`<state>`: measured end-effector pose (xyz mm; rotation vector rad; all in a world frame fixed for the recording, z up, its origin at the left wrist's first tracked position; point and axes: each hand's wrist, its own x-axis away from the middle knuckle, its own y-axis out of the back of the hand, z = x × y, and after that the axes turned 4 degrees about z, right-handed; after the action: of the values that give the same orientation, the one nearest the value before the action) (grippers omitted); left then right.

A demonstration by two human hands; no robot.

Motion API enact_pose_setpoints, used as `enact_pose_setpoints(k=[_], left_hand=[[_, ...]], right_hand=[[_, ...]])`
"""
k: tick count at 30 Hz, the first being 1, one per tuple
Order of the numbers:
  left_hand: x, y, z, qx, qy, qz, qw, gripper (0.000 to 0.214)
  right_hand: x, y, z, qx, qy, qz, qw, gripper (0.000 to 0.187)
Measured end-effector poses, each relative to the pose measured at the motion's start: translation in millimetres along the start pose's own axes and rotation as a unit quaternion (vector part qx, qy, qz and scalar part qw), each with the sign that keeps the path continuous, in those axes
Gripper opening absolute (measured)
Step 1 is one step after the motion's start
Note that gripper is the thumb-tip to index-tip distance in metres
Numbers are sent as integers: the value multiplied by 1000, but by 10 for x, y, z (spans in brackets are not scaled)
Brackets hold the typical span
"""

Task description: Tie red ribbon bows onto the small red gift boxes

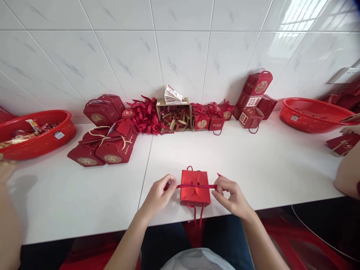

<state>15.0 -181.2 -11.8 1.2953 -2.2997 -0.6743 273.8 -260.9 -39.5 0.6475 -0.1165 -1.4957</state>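
A small shiny red gift box (195, 189) stands on the white table (84, 195) near its front edge, with cord handles hanging front and back. A thin red ribbon (197, 185) runs across the box's closed top flaps. My left hand (159, 195) pinches the ribbon's left end beside the box. On the other side, my right hand (230, 195) pinches the right end, whose tip sticks up above my fingers. Both hands are closed and pull the ribbon taut.
Along the tiled wall lie dark red gift boxes (107, 148), a heap of red ribbons (144, 114), a cardboard box (174, 116) and stacked boxes (253, 101). Red plastic basins stand at left (36, 140) and right (312, 116). Other people's arms show at both edges (347, 172).
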Motion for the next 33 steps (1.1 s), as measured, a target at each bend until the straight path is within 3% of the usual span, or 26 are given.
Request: enact_pose_setpoints(k=[3,5,7,9,11,14,18,22,25,33], left_hand=[[-120,169,92,-25,60,51,997,32],[-207,260,114,-16,69,153,986,29],[-263,303,71,40,46,287,956,25],[-270,284,-36,111,10,349,931,24],[-231,205,-174,172,-20,296,939,27],[-134,26,-352,189,-55,143,970,29],[-16,-208,-422,44,-129,23,990,25],[61,-372,-381,-117,-206,-66,969,33],[104,-416,-358,-157,-238,-80,955,36],[114,-262,-313,-61,-308,2,950,31]], right_hand=[[-6,48,29,103,-3,-14,995,23],[-31,-3,42,148,-11,-100,984,20],[-74,-94,75,156,-1,-200,967,20],[-120,-188,142,133,18,-264,955,20],[-154,-262,229,88,25,-267,959,19],[-172,-325,337,-3,-3,-203,979,18],[-170,-353,379,-94,-70,-115,986,16],[-172,-347,392,-128,-127,-55,982,14],[-177,-324,423,-121,-137,-17,983,14],[-250,-233,564,-68,-116,56,989,12]])
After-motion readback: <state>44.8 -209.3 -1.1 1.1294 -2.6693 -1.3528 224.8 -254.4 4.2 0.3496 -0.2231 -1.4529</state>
